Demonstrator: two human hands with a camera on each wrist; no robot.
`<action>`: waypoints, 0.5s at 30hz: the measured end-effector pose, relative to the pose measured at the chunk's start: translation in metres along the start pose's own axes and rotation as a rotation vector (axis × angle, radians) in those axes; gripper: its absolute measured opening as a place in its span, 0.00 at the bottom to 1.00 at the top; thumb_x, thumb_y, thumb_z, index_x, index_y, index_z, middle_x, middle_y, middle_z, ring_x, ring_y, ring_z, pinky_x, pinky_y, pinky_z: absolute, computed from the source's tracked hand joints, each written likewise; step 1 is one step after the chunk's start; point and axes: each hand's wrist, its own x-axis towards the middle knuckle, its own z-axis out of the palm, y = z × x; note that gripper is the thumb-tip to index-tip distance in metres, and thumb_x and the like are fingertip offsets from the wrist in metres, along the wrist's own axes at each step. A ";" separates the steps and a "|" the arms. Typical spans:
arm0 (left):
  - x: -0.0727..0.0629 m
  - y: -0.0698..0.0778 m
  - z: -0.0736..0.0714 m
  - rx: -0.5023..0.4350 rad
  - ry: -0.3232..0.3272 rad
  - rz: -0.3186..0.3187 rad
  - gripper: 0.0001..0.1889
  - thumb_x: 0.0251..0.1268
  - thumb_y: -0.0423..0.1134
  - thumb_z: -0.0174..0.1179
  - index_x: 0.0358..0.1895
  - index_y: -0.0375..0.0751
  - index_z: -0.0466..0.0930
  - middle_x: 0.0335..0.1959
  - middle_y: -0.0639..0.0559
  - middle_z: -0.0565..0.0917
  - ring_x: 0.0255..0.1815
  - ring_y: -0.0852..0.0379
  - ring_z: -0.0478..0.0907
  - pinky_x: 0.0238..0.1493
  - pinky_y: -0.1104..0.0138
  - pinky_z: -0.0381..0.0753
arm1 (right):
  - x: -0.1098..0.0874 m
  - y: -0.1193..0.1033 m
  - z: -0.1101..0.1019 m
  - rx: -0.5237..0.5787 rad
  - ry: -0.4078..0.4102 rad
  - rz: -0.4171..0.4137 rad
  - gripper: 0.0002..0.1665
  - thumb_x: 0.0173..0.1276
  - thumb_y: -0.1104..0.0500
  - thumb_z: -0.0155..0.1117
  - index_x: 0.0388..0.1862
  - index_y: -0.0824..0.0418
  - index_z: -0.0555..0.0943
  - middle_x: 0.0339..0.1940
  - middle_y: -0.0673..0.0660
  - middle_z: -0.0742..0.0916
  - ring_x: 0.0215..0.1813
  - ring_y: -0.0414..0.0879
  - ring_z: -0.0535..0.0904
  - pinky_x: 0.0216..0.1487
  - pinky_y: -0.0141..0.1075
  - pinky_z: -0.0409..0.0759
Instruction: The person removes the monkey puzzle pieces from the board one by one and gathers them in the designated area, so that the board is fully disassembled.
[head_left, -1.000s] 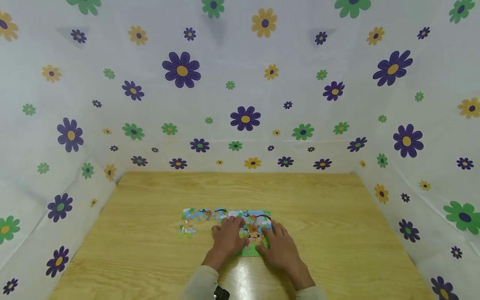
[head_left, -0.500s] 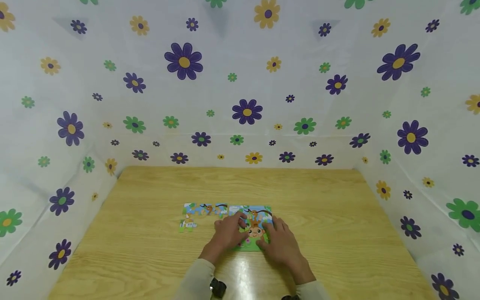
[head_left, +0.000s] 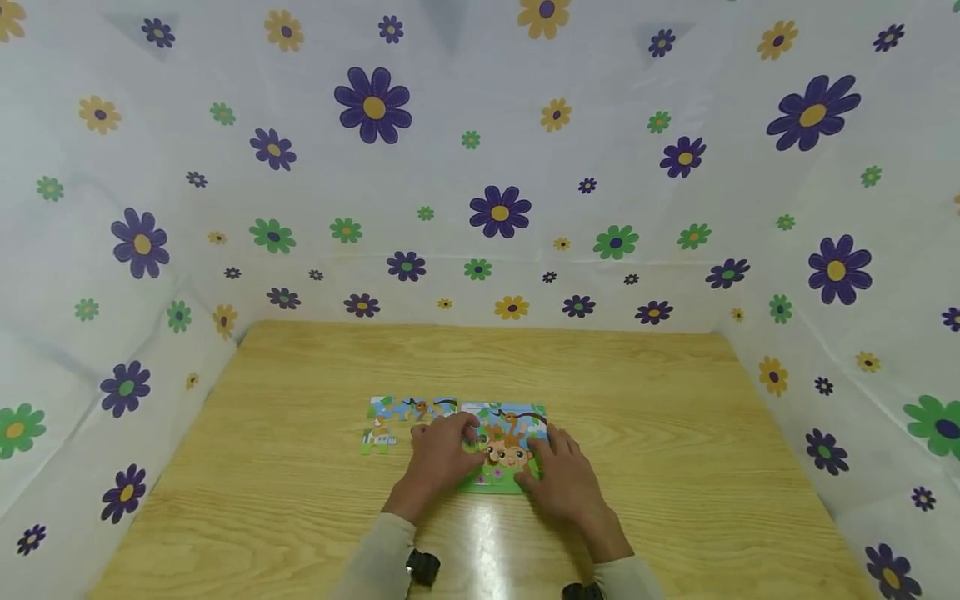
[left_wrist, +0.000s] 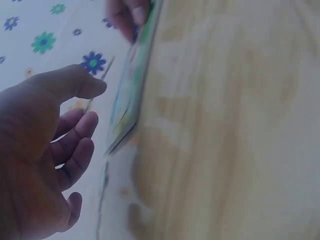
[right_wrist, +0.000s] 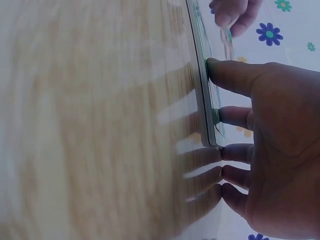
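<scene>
A jigsaw board (head_left: pixel 517 482) with a monkey picture lies on the table. My left hand (head_left: pixel 438 454) is above its left side and pinches a jigsaw piece (head_left: pixel 492 453) with part of a monkey face between thumb and fingers. In the left wrist view this piece (left_wrist: pixel 107 70) appears thin and edge-on, off the board. On the board's right side rests my right hand (head_left: pixel 562 479); in the right wrist view its thumb and index finger touch the board (right_wrist: pixel 204 85), the other fingertips the table. Left of the board lie several joined pieces (head_left: pixel 412 407) and a white-and-green piece group (head_left: pixel 378 439).
The wooden table (head_left: pixel 300 500) extends around the board on all sides. A white flower-printed cloth (head_left: pixel 435 167) encloses the table at the back and both sides. Black straps (head_left: pixel 423 568) sit at the wrists.
My left hand has drawn slightly left and lifted the jigsaw piece from the board's left part. The right hand stays on the board's right side. The head view has tilted a little.
</scene>
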 end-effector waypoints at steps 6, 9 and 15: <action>-0.006 -0.022 -0.023 0.069 0.023 -0.007 0.20 0.49 0.50 0.71 0.49 0.56 0.81 0.40 0.62 0.82 0.48 0.55 0.76 0.49 0.46 0.61 | 0.001 0.000 0.000 0.016 0.003 -0.012 0.33 0.65 0.43 0.64 0.64 0.57 0.74 0.73 0.69 0.65 0.73 0.67 0.60 0.65 0.62 0.65; -0.010 -0.033 -0.035 0.109 0.013 -0.033 0.20 0.49 0.50 0.69 0.48 0.57 0.80 0.42 0.61 0.81 0.52 0.51 0.75 0.51 0.44 0.61 | 0.001 -0.001 0.000 -0.002 -0.007 -0.009 0.33 0.66 0.43 0.63 0.65 0.57 0.73 0.73 0.69 0.65 0.73 0.67 0.60 0.65 0.61 0.66; -0.015 -0.045 -0.053 0.100 -0.004 -0.069 0.20 0.50 0.51 0.68 0.48 0.57 0.81 0.44 0.58 0.80 0.53 0.49 0.73 0.51 0.44 0.59 | 0.003 -0.005 -0.001 -0.017 -0.016 0.010 0.32 0.66 0.43 0.62 0.65 0.56 0.73 0.74 0.68 0.65 0.73 0.67 0.61 0.64 0.61 0.67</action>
